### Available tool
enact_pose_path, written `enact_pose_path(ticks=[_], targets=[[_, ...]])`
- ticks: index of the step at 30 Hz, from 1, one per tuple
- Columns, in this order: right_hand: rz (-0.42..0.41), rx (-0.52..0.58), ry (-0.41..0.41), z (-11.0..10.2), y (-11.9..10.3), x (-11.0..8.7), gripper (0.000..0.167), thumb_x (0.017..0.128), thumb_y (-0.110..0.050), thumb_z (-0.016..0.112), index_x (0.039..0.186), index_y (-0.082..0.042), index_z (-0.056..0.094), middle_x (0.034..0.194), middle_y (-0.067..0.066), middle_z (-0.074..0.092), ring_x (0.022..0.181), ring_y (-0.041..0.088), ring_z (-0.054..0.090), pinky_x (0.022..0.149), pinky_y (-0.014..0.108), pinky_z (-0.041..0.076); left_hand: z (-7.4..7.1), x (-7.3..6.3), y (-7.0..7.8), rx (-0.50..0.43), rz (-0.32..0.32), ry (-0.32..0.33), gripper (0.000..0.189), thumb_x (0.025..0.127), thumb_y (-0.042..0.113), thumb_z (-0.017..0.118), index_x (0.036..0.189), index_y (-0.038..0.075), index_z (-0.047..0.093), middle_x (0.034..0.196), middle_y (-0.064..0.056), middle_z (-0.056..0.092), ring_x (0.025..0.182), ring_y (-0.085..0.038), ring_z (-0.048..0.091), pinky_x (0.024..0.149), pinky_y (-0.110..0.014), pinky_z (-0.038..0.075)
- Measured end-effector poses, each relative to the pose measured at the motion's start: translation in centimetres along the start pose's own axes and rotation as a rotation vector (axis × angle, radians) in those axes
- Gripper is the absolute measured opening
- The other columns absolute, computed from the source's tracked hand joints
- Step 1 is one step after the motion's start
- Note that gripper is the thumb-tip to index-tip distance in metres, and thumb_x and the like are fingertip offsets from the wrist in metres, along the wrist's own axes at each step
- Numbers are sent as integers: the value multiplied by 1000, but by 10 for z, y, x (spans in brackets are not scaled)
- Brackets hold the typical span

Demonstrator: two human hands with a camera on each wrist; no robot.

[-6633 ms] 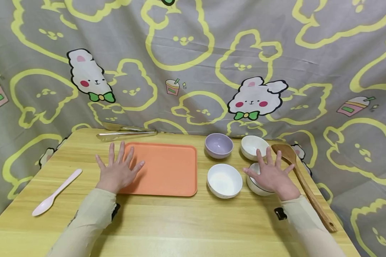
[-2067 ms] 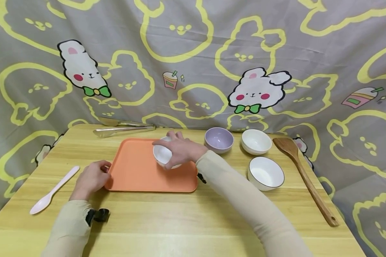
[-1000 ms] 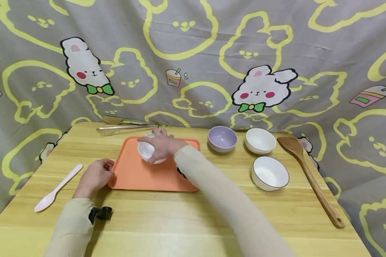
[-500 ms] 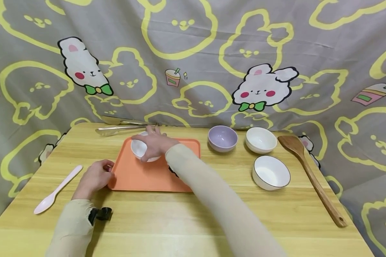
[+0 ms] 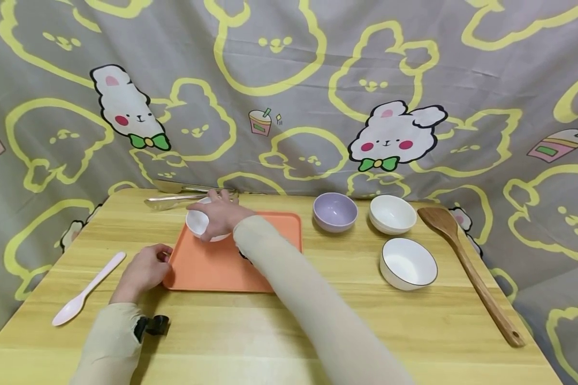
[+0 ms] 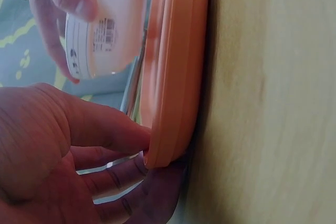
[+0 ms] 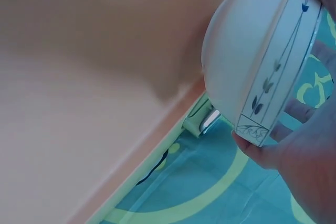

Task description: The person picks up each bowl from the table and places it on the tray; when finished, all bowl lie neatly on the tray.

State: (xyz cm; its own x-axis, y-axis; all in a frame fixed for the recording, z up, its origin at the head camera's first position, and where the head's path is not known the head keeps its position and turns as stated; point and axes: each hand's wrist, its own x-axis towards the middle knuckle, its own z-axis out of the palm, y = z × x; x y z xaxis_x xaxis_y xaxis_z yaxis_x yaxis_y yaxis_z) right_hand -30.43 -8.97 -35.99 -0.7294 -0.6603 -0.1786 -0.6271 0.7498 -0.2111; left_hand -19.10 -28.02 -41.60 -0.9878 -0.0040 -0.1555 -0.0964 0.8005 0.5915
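Note:
My right hand (image 5: 223,216) grips a white bowl (image 5: 196,222) by its rim, over the far left corner of the orange tray (image 5: 221,270). In the right wrist view, the bowl (image 7: 244,56) shows a printed plant pattern below its rim, with fingers and thumb spread around it. A printed barcode label marks the side of the bowl (image 6: 118,30) in the left wrist view, its base close over the tray. My left hand (image 5: 142,271) pinches the tray's left edge near the front corner. The thumb (image 6: 113,129) lies on the rim, other fingers curl under it.
Metal tongs (image 5: 173,202) lie behind the tray. A pink spoon (image 5: 88,291) lies at the left. To the right stand a purple bowl (image 5: 335,213), a white bowl (image 5: 392,215) and a dark-rimmed white bowl (image 5: 408,264). A wooden spatula (image 5: 472,272) lies along the right side.
My right hand took the front white bowl from the right group, carried it over the tray and moved it left to the far left corner. My left hand went to the tray's left edge and stayed.

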Motion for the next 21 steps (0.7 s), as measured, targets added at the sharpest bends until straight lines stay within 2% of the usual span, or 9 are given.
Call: enact_pose_path(ticks=[4, 9, 11, 17, 21], targets=[[10, 15, -9, 4, -5, 3, 81, 79, -49, 75, 149, -46, 35, 152, 6, 20, 139, 30, 14, 105, 50, 28, 1, -2, -1, 5, 3, 6, 42, 77, 1, 56, 118, -11, 56, 96, -17, 60, 84, -30, 55, 71, -38, 44], [15, 3, -19, 12, -8, 5, 80, 80, -51, 74, 149, -47, 34, 152, 4, 21, 138, 26, 17, 100, 43, 33, 2, -3, 0, 2, 8, 6, 41, 76, 0, 57, 115, -11, 57, 94, -16, 60, 83, -29, 54, 71, -38, 43], [11, 0, -9, 15, -9, 7, 81, 80, -52, 73, 150, -46, 33, 148, 3, 25, 133, 23, 21, 97, 40, 35, 2, -4, 1, -1, 3, 3, 41, 76, 0, 57, 115, -11, 57, 93, -16, 60, 83, -29, 54, 71, -38, 43], [18, -7, 85, 19, -13, 15, 86, 81, -56, 72, 153, -40, 29, 148, 5, 27, 131, 22, 24, 101, 41, 33, 2, -6, 4, -5, 1, 7, 42, 75, 0, 56, 116, -11, 56, 94, -17, 59, 83, -30, 54, 70, -37, 44], [25, -39, 82, 22, -14, 19, 87, 80, -59, 71, 154, -39, 28, 149, 4, 24, 132, 22, 22, 104, 40, 29, 2, -6, 4, 2, 4, 13, 42, 74, 0, 56, 115, -10, 57, 93, -15, 60, 82, -29, 55, 69, -37, 44]])
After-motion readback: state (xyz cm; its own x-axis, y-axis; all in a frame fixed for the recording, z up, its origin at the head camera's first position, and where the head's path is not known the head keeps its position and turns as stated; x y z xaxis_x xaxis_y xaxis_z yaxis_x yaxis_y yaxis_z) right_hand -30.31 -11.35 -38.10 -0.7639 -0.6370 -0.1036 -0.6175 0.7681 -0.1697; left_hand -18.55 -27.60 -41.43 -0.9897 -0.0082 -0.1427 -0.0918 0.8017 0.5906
